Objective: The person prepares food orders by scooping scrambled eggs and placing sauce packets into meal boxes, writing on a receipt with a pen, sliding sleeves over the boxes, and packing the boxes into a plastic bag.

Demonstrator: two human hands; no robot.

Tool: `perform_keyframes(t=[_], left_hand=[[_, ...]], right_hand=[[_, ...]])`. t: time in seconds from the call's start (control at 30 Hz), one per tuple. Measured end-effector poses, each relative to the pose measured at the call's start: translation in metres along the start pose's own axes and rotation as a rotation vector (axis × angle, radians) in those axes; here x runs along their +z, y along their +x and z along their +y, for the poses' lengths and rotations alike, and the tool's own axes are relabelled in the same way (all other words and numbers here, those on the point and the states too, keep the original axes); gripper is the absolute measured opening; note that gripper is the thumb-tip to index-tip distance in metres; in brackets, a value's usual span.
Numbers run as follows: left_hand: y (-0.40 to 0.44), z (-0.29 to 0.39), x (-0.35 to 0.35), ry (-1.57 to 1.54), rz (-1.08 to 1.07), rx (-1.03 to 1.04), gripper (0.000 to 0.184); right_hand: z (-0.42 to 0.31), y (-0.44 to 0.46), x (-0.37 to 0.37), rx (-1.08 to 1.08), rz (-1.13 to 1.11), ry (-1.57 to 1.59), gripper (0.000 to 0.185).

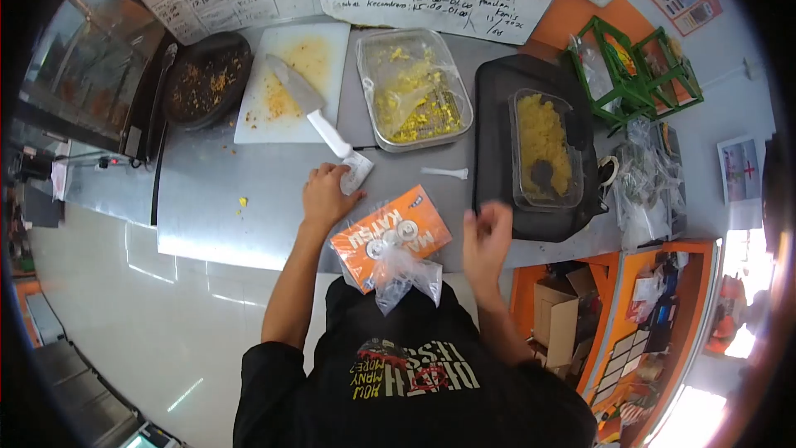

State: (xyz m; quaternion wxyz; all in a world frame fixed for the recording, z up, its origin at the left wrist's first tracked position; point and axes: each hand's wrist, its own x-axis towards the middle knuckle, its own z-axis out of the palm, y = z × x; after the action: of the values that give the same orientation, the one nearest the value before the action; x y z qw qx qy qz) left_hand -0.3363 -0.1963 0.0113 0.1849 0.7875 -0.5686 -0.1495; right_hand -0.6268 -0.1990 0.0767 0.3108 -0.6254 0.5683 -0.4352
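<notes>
My left hand is at the counter, its fingers and thumb closed at the edge of a small printed paper slip. Just beyond the slip lies a knife, its white handle toward me and its blade on a white cutting board. Close to my body is an orange box with "Katsu" lettering, in a clear plastic bag bunched at the near side. To its right, my right hand is raised with curled fingers, slightly blurred; nothing shows in it.
A clear tub with yellow bits and a small white plastic utensil are ahead. On the right, a container of yellow food stands on a black tray. A dark stone dish and green baskets flank the counter.
</notes>
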Motion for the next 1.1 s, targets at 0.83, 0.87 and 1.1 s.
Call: perform_keyframes(t=[0.83,0.87,1.1], left_hand=[[-0.133,-0.017,-0.068,-0.795,0.129,0.851,0.023],[-0.142,-0.017,-0.063,-0.902,0.049,0.743,0.020],[-0.140,-0.018,-0.065,-1.550,-0.743,0.130,0.065]], right_hand=[[-0.101,-0.090,0.051,0.518,-0.630,0.676,0.062],[-0.080,-0.095,0.068,0.638,-0.659,0.928,0.067],[-0.056,-0.081,0.075,0.448,-0.533,1.012,0.025]])
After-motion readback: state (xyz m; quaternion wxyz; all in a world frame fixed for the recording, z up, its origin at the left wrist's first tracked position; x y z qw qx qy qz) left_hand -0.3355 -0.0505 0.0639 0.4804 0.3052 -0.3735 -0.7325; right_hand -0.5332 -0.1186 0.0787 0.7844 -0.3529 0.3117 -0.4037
